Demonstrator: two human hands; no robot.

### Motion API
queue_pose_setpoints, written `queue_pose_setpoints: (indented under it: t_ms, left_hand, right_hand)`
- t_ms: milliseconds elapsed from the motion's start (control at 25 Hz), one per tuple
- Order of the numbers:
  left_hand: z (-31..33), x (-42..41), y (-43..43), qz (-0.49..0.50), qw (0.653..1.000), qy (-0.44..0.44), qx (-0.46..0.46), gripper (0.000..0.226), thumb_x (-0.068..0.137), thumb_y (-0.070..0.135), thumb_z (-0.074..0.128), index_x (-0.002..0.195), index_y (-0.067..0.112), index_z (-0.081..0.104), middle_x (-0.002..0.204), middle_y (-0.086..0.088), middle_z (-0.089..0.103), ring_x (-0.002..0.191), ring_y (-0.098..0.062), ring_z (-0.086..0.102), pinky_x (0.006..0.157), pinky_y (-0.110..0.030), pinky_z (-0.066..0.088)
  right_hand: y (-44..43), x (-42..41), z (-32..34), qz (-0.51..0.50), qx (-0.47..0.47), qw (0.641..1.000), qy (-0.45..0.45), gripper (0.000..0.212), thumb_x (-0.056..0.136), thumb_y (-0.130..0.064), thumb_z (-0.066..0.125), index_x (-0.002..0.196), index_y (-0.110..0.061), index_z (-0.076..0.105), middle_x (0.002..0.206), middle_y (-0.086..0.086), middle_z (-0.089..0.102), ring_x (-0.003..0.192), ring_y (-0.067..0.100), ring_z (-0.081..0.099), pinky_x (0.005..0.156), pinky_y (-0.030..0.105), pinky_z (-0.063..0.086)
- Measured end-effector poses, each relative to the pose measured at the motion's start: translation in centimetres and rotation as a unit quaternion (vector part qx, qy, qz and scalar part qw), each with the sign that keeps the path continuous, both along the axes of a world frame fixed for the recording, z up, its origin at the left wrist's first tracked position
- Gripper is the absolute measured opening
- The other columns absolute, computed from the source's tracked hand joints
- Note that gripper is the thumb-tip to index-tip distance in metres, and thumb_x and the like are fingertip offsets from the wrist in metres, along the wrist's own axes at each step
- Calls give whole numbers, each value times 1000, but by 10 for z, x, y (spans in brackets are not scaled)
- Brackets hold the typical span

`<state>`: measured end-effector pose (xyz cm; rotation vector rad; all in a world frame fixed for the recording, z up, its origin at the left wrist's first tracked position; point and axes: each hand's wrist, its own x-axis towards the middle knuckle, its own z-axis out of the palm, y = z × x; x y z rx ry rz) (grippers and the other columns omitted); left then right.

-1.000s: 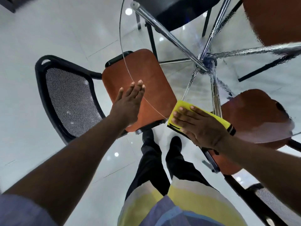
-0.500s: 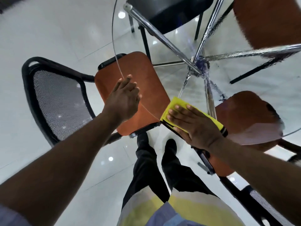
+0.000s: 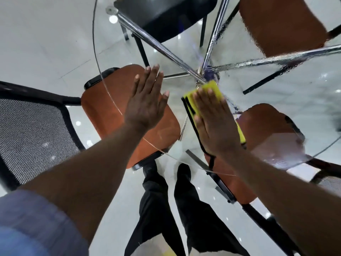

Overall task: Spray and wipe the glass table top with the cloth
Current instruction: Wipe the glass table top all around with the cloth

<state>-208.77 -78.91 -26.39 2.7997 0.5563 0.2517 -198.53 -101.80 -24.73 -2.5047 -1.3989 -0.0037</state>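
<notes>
Glass surface [image 3: 175,115] spans the view above an orange chair seat [image 3: 103,111]. Right hand [image 3: 215,124] presses flat, fingers straight, on the yellow cloth [image 3: 212,87], which shows beyond its fingertips. Left hand [image 3: 145,104] is spread open just beside, holding nothing.

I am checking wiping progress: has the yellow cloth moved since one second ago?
Yes. The black-edged yellow cloth under the right hand slid from the glass rim toward the chrome leg hub.
</notes>
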Motion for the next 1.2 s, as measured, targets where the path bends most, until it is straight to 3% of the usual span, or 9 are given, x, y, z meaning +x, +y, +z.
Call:
queue_pose_setpoints:
  t_ms: [120, 200, 320, 480, 640, 760, 920, 1080, 1200]
  left_hand:
    - [2, 6, 2, 4, 998, 58, -19, 64, 111, 46, 25, 166, 15, 16, 174, -4, 13, 162, -20, 5, 131, -46, 6]
    - [1, 6, 1, 11, 997, 70, -21, 64, 111, 45, 26, 166, 15, 17, 174, -4, 15, 162, -20, 5, 131, -46, 7]
    - [-1, 7, 2, 15, 997, 66, -25, 63, 110, 42, 33, 165, 14, 21, 174, -4, 16, 161, -21, 8, 131, -46, 7]
    - [2, 9, 2, 17, 997, 78, -20, 63, 111, 44, 30, 166, 16, 19, 174, -2, 13, 162, -18, 3, 131, -43, 4]
    - [4, 7, 2, 18, 996, 91, -18, 64, 110, 45, 29, 166, 16, 17, 175, -1, 11, 162, -18, 2, 131, -43, 3]
    - [5, 10, 2, 20, 996, 89, -14, 65, 109, 44, 30, 166, 15, 18, 175, -2, 13, 162, -19, 3, 131, -43, 3]
    - [1, 10, 2, 23, 995, 94, -14, 65, 109, 44, 32, 166, 15, 19, 174, -1, 13, 162, -18, 4, 131, -44, 5]
    - [0, 9, 3, 29, 996, 84, -14, 64, 109, 46, 32, 166, 17, 22, 174, 1, 15, 161, -16, 5, 131, -43, 6]
    - [2, 10, 4, 28, 995, 95, -14, 65, 110, 48, 29, 166, 18, 17, 175, 2, 11, 161, -14, 1, 131, -42, 4]
  right_hand:
    - [-58, -32, 8, 29, -46, 998, 24, 61, 108, -21, 48, 167, -18, 36, 176, 2, 29, 165, 25, 22, 133, 51, 21]
    - [-50, -20, 6, 46, -45, 998, 14, 59, 107, -22, 47, 166, -18, 39, 175, 2, 32, 164, 25, 25, 133, 51, 22]
    - [17, 26, -3, 41, -11, 998, -36, 56, 109, -20, 43, 164, -10, 41, 172, 8, 37, 162, 30, 32, 130, 55, 28]
    - [109, 82, -9, -53, 45, 996, -56, 57, 103, -16, 51, 158, 1, 46, 162, 16, 51, 153, 35, 46, 125, 57, 38]
    - [58, 49, -3, -44, 35, 998, -25, 52, 109, -21, 49, 159, -5, 48, 169, 15, 41, 159, 35, 36, 127, 58, 32]
    - [-11, 6, 8, 0, -31, 1000, 1, 53, 109, -23, 51, 158, -7, 49, 174, 11, 32, 163, 32, 26, 127, 59, 29]
    - [28, 51, 2, 48, -32, 997, -49, 55, 107, -23, 50, 159, -4, 46, 173, 13, 34, 162, 33, 29, 128, 60, 27]
    - [114, 136, -4, -74, -11, 996, -53, 64, 101, -25, 51, 161, -4, 42, 169, 14, 42, 159, 32, 37, 129, 58, 29]
    - [113, 128, 0, -192, 6, 980, -44, 59, 104, -31, 47, 157, -7, 48, 169, 14, 41, 159, 33, 37, 127, 56, 29]
